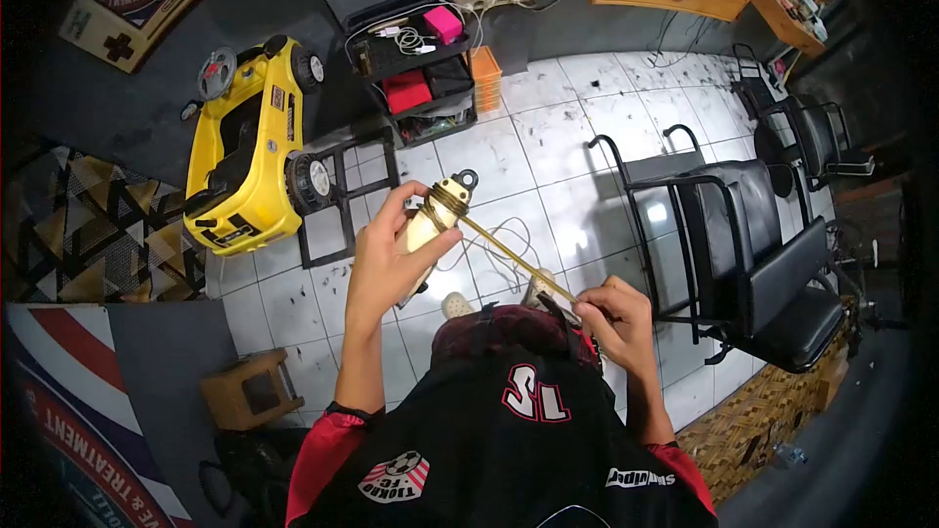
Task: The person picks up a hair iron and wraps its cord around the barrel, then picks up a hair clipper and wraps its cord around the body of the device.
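Note:
My left hand [396,244] is wrapped round a cream-coloured hair clipper-like device [427,225] with a dark loop at its top end. Several turns of a brownish cord lie round the device's upper part. From there a stretch of the cord [518,261] runs taut down to the right. Its other end is pinched in my right hand [616,318], whose fingers are closed. Both hands are in front of my black and red shirt, above the tiled floor.
A yellow toy car [256,161] stands at the left beside a black metal frame [328,200]. A black shelf cart [416,68] and an orange basket [486,78] are ahead. Black chairs [729,215] stand at the right, a wooden stool [240,393] at the lower left.

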A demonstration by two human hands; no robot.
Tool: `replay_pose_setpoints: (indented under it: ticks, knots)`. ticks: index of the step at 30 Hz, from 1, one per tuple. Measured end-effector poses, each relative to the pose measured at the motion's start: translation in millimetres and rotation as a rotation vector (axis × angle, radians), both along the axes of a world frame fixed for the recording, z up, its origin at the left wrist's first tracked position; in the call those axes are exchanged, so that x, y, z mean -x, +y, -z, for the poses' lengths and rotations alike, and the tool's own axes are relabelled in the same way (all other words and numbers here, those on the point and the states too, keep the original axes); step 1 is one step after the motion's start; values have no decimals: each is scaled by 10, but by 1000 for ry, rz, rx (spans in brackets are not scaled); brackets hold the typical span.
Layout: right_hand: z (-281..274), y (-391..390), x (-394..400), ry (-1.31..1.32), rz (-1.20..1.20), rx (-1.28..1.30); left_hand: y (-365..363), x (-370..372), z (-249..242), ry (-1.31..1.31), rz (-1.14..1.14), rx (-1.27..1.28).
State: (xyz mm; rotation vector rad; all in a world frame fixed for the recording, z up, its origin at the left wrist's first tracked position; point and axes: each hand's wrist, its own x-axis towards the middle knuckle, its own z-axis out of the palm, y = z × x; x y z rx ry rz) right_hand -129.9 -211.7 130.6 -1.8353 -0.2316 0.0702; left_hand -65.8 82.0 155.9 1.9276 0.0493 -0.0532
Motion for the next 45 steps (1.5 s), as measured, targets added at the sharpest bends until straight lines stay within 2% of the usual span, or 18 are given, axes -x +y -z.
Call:
replay_pose_setpoints:
  ticks: [2, 3, 5, 6, 9, 11, 12, 15, 22, 23, 26, 30, 34, 38, 39, 42, 43, 45]
  knots:
    - [-50, -56, -18, -59, -105, -4, -12, 6, -25, 85, 27, -81]
    - [-133, -36, -21, 18, -117, -95, -46, 15, -7, 37, 32, -74]
    - [-355, 26, -16, 174, -126, -273, -77, 29, 105, -9, 180, -261]
    - [-401, 66, -51, 119, -130, -277, -104, 36, 148, -32, 261, -353]
    - [-402, 178, -216, 6, -104, -272, -351, 114, 114, 215, 443, -323]
    - [-478, 267, -289, 172, -39, -363, -494, 224, 148, 217, 558, -232]
    - [-497, 302, -332, 253, -9, -410, -587, 274, 73, 364, 552, -193]
    - [-406, 337, -443, 254, 82, -263, -689, 392, 268, 316, 710, -203]
    - [57, 286, -615, -39, 41, 255, -726, 513, 469, 193, 961, -201]
    - [170, 273, -620, -19, 12, 241, -726, 557, 542, 172, 958, -101]
    - [450, 268, -601, 26, -36, 258, -756, 592, 460, 178, 896, -95]
    - [827, 196, -531, 175, -99, 231, -697, 557, 326, 82, 748, -189]
    - [824, 158, -445, 540, -218, -49, -557, 459, 252, 67, 698, -256]
    - [1031, 159, -293, 398, -472, -216, -511, 398, 38, 177, 561, -191]
    - [1016, 144, -263, 475, -474, -34, -507, 385, -9, 212, 500, -147]
    - [929, 154, -241, 597, -621, -115, -420, 282, 17, 60, 515, -168]
    - [948, 167, -189, 431, -630, -67, -400, 253, -7, 45, 476, -164]
    - [1007, 195, -70, 495, -464, -159, -345, 210, -37, -8, 406, -168]
